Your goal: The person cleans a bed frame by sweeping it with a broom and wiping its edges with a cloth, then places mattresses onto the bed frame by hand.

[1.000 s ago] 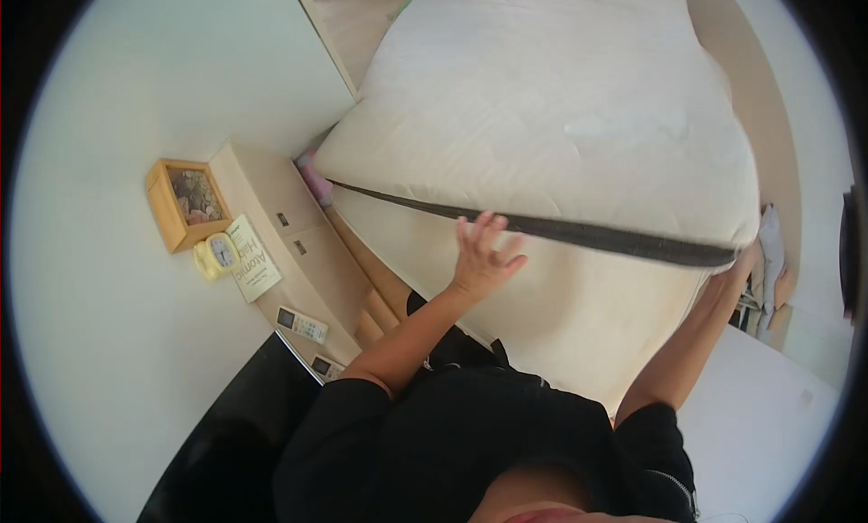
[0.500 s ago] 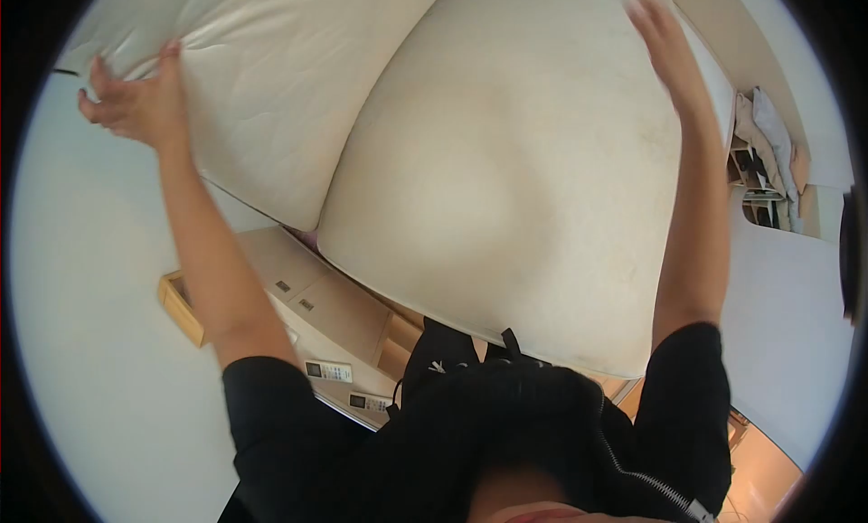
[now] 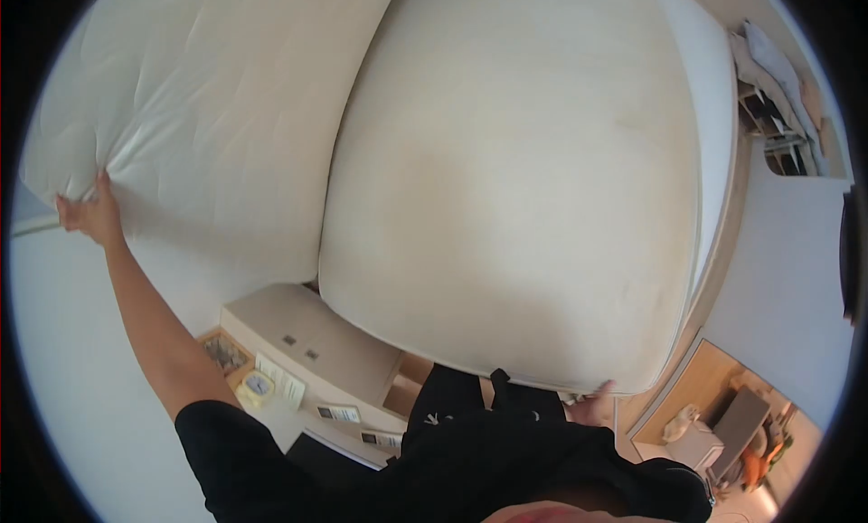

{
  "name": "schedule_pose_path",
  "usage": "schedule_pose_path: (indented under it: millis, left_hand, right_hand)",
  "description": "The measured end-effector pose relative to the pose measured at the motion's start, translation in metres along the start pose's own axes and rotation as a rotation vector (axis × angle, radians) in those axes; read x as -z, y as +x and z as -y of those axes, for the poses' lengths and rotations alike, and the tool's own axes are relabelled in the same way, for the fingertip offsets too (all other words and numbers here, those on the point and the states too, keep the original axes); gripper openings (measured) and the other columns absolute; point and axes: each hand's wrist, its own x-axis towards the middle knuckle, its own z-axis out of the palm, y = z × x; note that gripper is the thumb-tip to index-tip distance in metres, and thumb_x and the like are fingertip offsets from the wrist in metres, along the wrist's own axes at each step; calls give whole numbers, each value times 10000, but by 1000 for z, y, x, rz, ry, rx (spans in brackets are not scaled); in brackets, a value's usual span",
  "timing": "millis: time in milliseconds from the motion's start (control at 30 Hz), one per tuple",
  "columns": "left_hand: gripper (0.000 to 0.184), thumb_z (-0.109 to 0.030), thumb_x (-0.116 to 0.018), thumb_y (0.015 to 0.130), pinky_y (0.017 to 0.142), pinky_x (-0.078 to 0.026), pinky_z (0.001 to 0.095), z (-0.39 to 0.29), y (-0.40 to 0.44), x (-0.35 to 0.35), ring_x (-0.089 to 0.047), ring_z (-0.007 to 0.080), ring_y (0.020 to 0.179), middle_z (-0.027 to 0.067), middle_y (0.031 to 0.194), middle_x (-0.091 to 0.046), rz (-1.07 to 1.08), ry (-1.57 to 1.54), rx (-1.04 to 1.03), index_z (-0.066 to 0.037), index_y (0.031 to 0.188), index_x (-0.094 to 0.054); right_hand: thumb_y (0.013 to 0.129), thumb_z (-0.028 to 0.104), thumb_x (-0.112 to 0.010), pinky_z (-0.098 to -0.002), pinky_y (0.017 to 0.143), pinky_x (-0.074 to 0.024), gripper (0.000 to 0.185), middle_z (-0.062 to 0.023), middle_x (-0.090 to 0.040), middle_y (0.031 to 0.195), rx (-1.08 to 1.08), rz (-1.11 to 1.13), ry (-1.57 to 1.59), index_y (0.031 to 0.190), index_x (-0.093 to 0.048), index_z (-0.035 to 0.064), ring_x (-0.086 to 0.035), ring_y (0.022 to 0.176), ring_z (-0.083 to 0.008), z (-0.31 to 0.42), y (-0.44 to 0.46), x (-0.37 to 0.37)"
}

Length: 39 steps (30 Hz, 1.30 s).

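Note:
My left hand (image 3: 90,214) grips the edge of a white quilted mattress (image 3: 226,134) at the left, and creases fan out from its fingers. Beside that lies a smoother cream mattress (image 3: 506,207), faintly stained, with a narrow dark gap between the two. My right hand (image 3: 592,407) is low by my waist, at the near edge of the cream mattress close to its right corner. A fingertip shows on that edge, while the other fingers are hidden beneath.
Left of my legs stands a pale cabinet (image 3: 280,320). Near it are a yellow clock (image 3: 258,386), a wooden box (image 3: 223,353) and remote controls, one being a white remote (image 3: 339,414). Pillows (image 3: 782,75) sit at the far right. A grey-topped piece (image 3: 740,428) stands at the lower right.
My right hand has come down from the far right side to the near edge of the cream mattress. My left hand, with the quilted mattress edge, has shifted left and lower in view.

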Motion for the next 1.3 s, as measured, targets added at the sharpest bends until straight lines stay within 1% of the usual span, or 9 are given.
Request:
schedule_pose_path:
  millis: [67, 133, 633, 800, 1000, 1067, 1200, 1267, 1300]
  left_hand:
    - [1007, -495, -710, 688, 1019, -318, 473, -9, -1, -6, -224, 359, 1260, 195, 1341, -178, 2, -31, 12, 10, 1370, -168]
    - [998, -486, -704, 699, 1023, -311, 475, -8, 2, -9, -230, 354, 1261, 191, 1357, -171, -3, -48, 15, 8, 1376, -163]
    - [971, -448, -697, 721, 972, -354, 525, -22, -14, 22, -151, 395, 1305, 242, 1386, -119, 141, -55, 234, -137, 1400, -75]
    - [1016, -439, -711, 707, 990, -348, 490, -37, -17, 40, -172, 386, 1274, 218, 1368, -127, 168, -70, 239, -16, 1377, -76]
    - [1037, -416, -724, 699, 1000, -348, 474, -38, -21, 52, -173, 381, 1261, 218, 1330, -116, 134, -62, 57, 52, 1351, -68]
    - [1045, -431, -717, 704, 1005, -345, 469, -41, -21, 58, -167, 386, 1258, 224, 1323, -110, 158, -53, 73, 57, 1348, -53]
    - [1076, -458, -697, 719, 1019, -333, 458, -51, -22, 63, -157, 399, 1255, 242, 1313, -97, 147, -25, 35, 88, 1333, -1]
    - [1086, -459, -696, 719, 1029, -323, 447, -46, -21, 62, -154, 400, 1254, 241, 1313, -93, 143, 39, -8, 106, 1324, 7]
    - [1097, -460, -696, 719, 1038, -313, 437, -38, -22, 59, -152, 400, 1254, 239, 1313, -89, 131, 78, -46, 125, 1316, 15]
  right_hand:
    - [788, 670, -484, -503, 1049, -233, 859, -105, -249, 1452, 76, 165, -3, 1410, -226, 136, -217, 1329, -302, -23, 3, -32]
    - [792, 621, -533, -560, 1047, -215, 809, -67, -279, 1441, 52, -50, 36, 1399, -242, 172, -253, 1318, -292, -31, 12, -41]
    - [910, 448, -467, -401, 1002, -356, 617, -124, -443, 1314, 527, -23, 341, 1331, -349, 13, -434, 1191, -271, 58, -42, -140]
    - [905, 418, -500, -389, 990, -374, 611, -141, -438, 1321, 646, 2, 300, 1320, -360, -9, -456, 1173, -266, 131, -56, -169]
    - [869, 474, -538, -409, 978, -371, 684, -148, -437, 1325, 610, -30, 148, 1323, -362, -7, -460, 1160, -278, 191, 64, -123]
    - [830, 529, -564, -420, 960, -379, 724, -146, -471, 1279, 453, -394, -13, 1302, -392, 8, -467, 1134, -273, 185, 97, -99]
    - [791, 517, -621, -432, 942, -384, 728, -157, -483, 1221, 287, -588, 85, 1269, -419, 7, -460, 1127, -297, 227, 193, -22]
    - [803, 426, -645, -449, 904, -395, 649, -169, -482, 1153, 1044, -1254, -1147, 1242, -431, 0, -462, 1092, -335, 254, 209, -56]
    - [803, 426, -645, -449, 904, -395, 649, -169, -482, 1153, 1060, -1233, -1164, 1242, -431, 0, -462, 1092, -335, 262, 201, -90]
